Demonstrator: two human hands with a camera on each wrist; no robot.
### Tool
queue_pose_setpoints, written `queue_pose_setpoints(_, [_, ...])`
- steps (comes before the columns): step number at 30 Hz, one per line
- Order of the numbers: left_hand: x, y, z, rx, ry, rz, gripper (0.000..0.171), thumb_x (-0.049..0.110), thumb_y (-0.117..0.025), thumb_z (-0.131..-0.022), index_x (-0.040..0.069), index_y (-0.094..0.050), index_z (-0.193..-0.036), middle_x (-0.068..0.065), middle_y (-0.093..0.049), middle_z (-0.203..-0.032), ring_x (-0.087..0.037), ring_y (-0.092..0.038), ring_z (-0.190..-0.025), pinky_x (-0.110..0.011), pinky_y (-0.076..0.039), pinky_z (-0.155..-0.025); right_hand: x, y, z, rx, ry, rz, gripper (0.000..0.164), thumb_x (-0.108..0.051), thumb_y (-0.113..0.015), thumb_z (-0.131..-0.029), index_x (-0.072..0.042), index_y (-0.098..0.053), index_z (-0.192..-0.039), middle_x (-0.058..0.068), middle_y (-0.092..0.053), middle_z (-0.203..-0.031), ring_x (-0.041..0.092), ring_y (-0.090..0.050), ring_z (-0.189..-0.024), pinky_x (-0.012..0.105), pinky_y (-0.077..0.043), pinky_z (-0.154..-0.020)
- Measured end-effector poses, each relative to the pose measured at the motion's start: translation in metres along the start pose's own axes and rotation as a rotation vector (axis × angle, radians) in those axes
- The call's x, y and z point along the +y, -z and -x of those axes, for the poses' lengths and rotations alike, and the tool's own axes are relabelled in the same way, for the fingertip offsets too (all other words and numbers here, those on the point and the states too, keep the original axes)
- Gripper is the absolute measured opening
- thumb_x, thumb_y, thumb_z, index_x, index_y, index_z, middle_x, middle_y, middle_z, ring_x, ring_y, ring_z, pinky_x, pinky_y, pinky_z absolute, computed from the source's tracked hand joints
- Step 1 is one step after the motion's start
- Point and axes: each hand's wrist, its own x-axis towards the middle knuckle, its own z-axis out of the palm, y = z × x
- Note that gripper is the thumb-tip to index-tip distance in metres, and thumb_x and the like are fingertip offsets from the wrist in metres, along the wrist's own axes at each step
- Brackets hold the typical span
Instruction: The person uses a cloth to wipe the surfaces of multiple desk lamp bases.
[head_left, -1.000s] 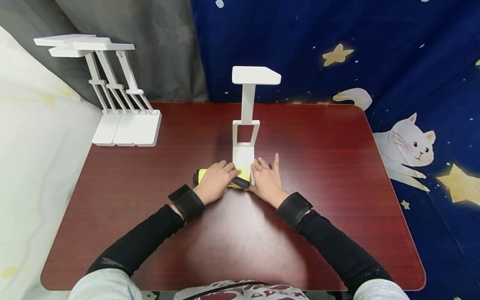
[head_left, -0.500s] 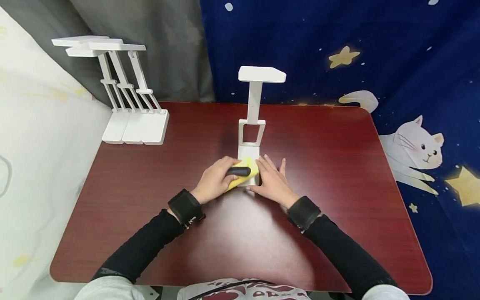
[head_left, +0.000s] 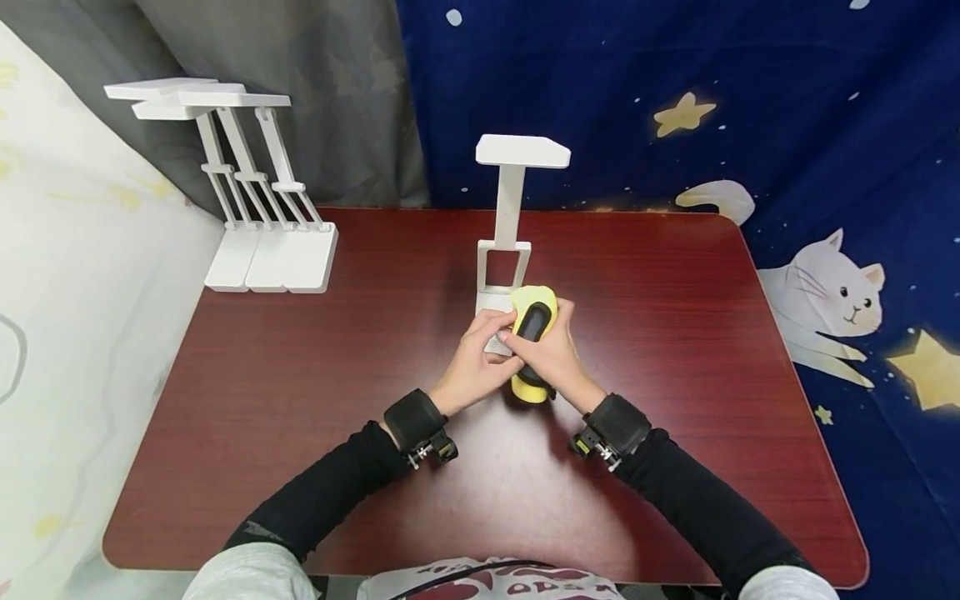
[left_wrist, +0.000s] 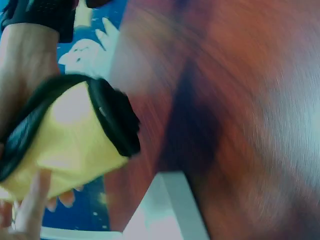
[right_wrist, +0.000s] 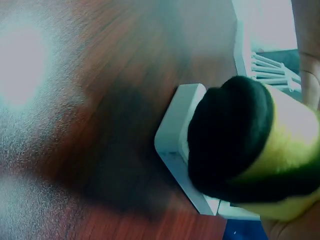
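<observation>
Gripping yellow-and-black object (head_left: 535,321) in right hand (head_left: 558,354), curling thumb over its black part, just right of frame centre, beside white stand (head_left: 510,200). Touching its left side with left hand (head_left: 476,358), parting thumb and fingers loosely. Seeing other white stands (head_left: 270,258) upper left.

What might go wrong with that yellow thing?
The rounded yellow-and-black handheld tool might knock the white flat-topped stand, because it's held right by the stand's base. The right hand grips the tool over the shiny reddish-brown table; if it slips, it could drop there. The left hand is close beside it too, so the hands might get in each other's way.
</observation>
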Motion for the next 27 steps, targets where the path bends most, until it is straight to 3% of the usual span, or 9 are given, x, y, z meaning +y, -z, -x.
queue_pose_setpoints(2, [-0.002,0.005,-0.001,-0.075,0.028,0.069,0.056,-0.012,-0.061,-0.088,-0.017,-0.051,-0.142,-0.033,-0.051,-0.138,-0.042,-0.058,-0.126,-0.041,-0.061,-0.095,0.000,0.006,-0.005,0.022,0.000,0.109,0.073,-0.020,-0.080,-0.082,0.000,-0.031,-0.133,0.023,-0.055,-0.126,0.035,-0.060,-0.111,0.040,-0.049,-0.098])
queue_pose_setpoints(4, [-0.008,0.015,-0.004,-0.116,0.038,-0.001,0.053,-0.010,-0.057,-0.089,-0.017,-0.053,-0.141,-0.032,-0.054,-0.141,-0.044,-0.056,-0.132,-0.046,-0.056,-0.105,0.001,0.014,-0.013,0.026,0.043,0.230,0.066,-0.020,-0.078,-0.082,0.004,-0.039,-0.129,0.022,-0.054,-0.121,0.037,-0.059,-0.107,0.042,-0.049,-0.094])
queue_pose_setpoints(9, [-0.029,0.042,-0.021,-0.170,0.074,-0.563,0.045,0.001,-0.063,-0.096,-0.009,-0.060,-0.139,-0.024,-0.060,-0.146,-0.037,-0.056,-0.139,-0.049,-0.045,-0.116,0.009,0.028,-0.038,-0.095,0.165,0.482,0.056,-0.019,-0.078,-0.083,0.006,-0.055,-0.128,0.025,-0.064,-0.111,0.036,-0.063,-0.096,0.042,-0.052,-0.082])
queue_pose_setpoints(11, [-0.039,0.047,-0.027,-0.259,0.101,-0.737,0.053,0.011,-0.071,-0.096,-0.007,-0.057,-0.145,-0.022,-0.056,-0.152,-0.035,-0.052,-0.144,-0.048,-0.042,-0.120,0.012,0.026,-0.045,-0.169,0.160,0.532,0.061,-0.022,-0.078,-0.086,0.004,-0.050,-0.133,0.026,-0.069,-0.108,0.036,-0.066,-0.091,0.043,-0.053,-0.078])
queue_pose_setpoints(13, [-0.047,0.049,-0.031,-0.372,0.127,-0.839,0.071,0.022,-0.079,-0.093,-0.006,-0.049,-0.151,-0.021,-0.048,-0.160,-0.034,-0.044,-0.151,-0.049,-0.034,-0.125,0.015,0.019,-0.051,-0.219,0.145,0.584,0.066,-0.026,-0.076,-0.088,0.002,-0.041,-0.137,0.026,-0.068,-0.111,0.036,-0.066,-0.090,0.045,-0.055,-0.078])
queue_pose_setpoints(16, [-0.056,0.046,-0.031,-0.510,0.161,-0.925,0.094,0.036,-0.086,-0.087,-0.006,-0.040,-0.157,-0.019,-0.038,-0.167,-0.033,-0.034,-0.157,-0.054,-0.024,-0.129,0.022,0.004,-0.055,-0.244,0.161,0.727,0.069,-0.029,-0.073,-0.090,0.002,-0.035,-0.139,0.026,-0.058,-0.122,0.037,-0.063,-0.098,0.049,-0.056,-0.081])
queue_pose_setpoints(18, [-0.059,0.044,-0.029,-0.552,0.182,-0.957,0.100,0.042,-0.087,-0.084,-0.004,-0.038,-0.159,-0.018,-0.034,-0.169,-0.032,-0.031,-0.159,-0.057,-0.023,-0.129,0.027,-0.005,-0.055,-0.227,0.225,0.854,0.070,-0.030,-0.072,-0.091,0.007,-0.039,-0.141,0.026,-0.052,-0.129,0.038,-0.062,-0.105,0.051,-0.058,-0.082])
queue_pose_setpoints(23, [-0.058,0.043,-0.028,-0.540,0.192,-1.017,0.099,0.049,-0.085,-0.084,0.000,-0.042,-0.159,-0.013,-0.036,-0.169,-0.029,-0.032,-0.159,-0.060,-0.022,-0.128,0.036,-0.017,-0.051,-0.175,0.419,1.140,0.059,-0.030,-0.075,-0.097,0.004,-0.053,-0.140,0.020,-0.058,-0.130,0.037,-0.064,-0.110,0.051,-0.061,-0.079])
queue_pose_setpoints(27, [-0.052,0.045,-0.030,-0.522,0.217,-1.049,0.099,0.050,-0.085,-0.083,0.004,-0.043,-0.159,-0.009,-0.036,-0.170,-0.028,-0.030,-0.159,-0.062,-0.018,-0.128,0.034,-0.014,-0.042,-0.205,0.617,1.241,0.039,-0.017,-0.073,-0.095,0.001,-0.062,-0.128,0.015,-0.066,-0.119,0.034,-0.067,-0.101,0.049,-0.060,-0.077])
